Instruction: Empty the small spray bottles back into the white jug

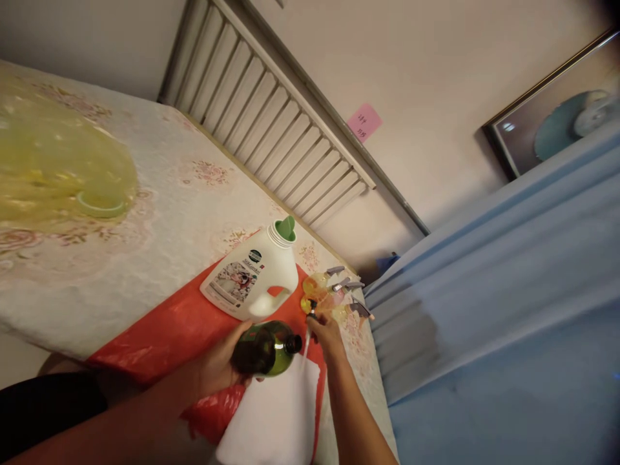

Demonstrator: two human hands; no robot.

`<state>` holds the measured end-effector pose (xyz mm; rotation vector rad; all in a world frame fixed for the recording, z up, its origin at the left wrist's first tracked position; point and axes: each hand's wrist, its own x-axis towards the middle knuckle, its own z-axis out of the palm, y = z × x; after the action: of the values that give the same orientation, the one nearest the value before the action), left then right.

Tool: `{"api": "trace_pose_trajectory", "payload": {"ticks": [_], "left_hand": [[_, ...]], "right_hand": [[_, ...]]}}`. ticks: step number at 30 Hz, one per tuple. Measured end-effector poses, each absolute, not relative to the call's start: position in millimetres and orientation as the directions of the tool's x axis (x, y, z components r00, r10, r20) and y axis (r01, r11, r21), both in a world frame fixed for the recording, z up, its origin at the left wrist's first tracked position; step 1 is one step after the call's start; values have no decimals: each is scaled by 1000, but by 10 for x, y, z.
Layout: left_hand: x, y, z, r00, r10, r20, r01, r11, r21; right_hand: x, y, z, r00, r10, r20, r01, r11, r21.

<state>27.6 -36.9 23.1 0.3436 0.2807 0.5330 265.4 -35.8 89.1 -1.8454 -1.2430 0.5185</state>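
My left hand grips a dark green bottle, tilted with its open dark neck pointing right. My right hand pinches the base of a spray-trigger head whose white dip tube hangs just beside the bottle's neck. Beyond my fingers lie several yellowish spray bottles with grey triggers. A white detergent jug with a green spout stands on a red plastic sheet. A white sheet lies under the bottle.
The table carries a pale floral cloth. A yellow translucent bag or balloon rests at the far left. A white slatted radiator runs along the wall, with a pink note. Blue fabric fills the right.
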Motion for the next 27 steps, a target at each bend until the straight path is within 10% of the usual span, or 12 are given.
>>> {"api": "trace_pose_trajectory", "payload": {"ticks": [12,27], "left_hand": [[320,-350,200,833,526,-171,-433,813,389],[324,-356,267,813,559,-165,-466,793,393]], "right_hand": [[2260,-874,1817,466,707,532,477,306,-824],[2035,-1010,1759,440,725,530,500,293,-815]]}}
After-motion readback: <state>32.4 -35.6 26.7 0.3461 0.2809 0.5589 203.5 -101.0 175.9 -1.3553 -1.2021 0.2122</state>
